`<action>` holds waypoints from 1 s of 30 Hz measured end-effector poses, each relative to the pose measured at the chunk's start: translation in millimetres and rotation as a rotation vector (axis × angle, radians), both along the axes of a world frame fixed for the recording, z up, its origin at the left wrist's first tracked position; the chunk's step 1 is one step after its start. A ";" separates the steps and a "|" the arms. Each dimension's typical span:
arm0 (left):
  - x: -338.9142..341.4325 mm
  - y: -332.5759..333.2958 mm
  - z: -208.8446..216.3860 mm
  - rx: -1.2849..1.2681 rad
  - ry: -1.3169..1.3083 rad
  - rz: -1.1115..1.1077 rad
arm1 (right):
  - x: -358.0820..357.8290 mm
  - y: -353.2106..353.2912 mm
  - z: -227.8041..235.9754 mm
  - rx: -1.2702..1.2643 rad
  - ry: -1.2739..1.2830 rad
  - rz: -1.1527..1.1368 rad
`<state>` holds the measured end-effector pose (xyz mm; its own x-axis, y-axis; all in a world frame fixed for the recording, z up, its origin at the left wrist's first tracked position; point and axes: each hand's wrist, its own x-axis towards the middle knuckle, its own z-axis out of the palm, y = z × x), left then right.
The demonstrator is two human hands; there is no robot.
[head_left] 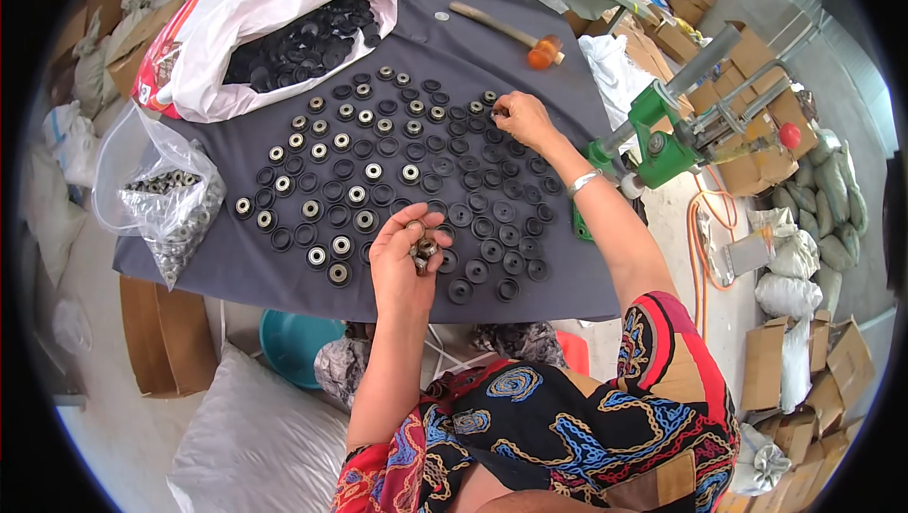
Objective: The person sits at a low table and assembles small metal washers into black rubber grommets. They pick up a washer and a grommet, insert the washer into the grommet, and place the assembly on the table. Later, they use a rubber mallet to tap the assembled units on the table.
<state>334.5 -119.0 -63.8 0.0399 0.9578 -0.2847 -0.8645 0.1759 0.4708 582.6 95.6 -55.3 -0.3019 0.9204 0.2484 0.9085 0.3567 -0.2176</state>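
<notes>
My left hand (405, 253) is palm up over the near middle of the table, its fingers curled round several small metal ball bearings (423, 250). Farther off to the right, my right hand (523, 120) is closed in a pinch at the far edge of the rows. A bearing, partly hidden by the fingertips, seems to be between them, low over the black plastic wheels. Many round black wheels (476, 271) lie flat in loose rows on the dark cloth. Those toward the left and far side have silver bearings (316, 255) seated in their centres; most on the right have none.
An open white sack (284, 40) of black wheels lies at the far left. Left of the rows sits a clear plastic bag (175, 201) of bearings. A mallet (511, 35) lies at the back, and a green hand press (662, 139) stands at the right edge of the dark-covered table (530, 303).
</notes>
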 end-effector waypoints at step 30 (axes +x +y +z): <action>-7.4 -3.8 3.1 0.017 0.012 0.004 | 9.6 7.8 1.5 0.037 0.162 -0.032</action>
<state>327.2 -122.7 -60.7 0.0327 0.9627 -0.2685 -0.8595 0.1642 0.4841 592.3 103.4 -53.8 -0.2260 0.9181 0.3255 0.8735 0.3389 -0.3496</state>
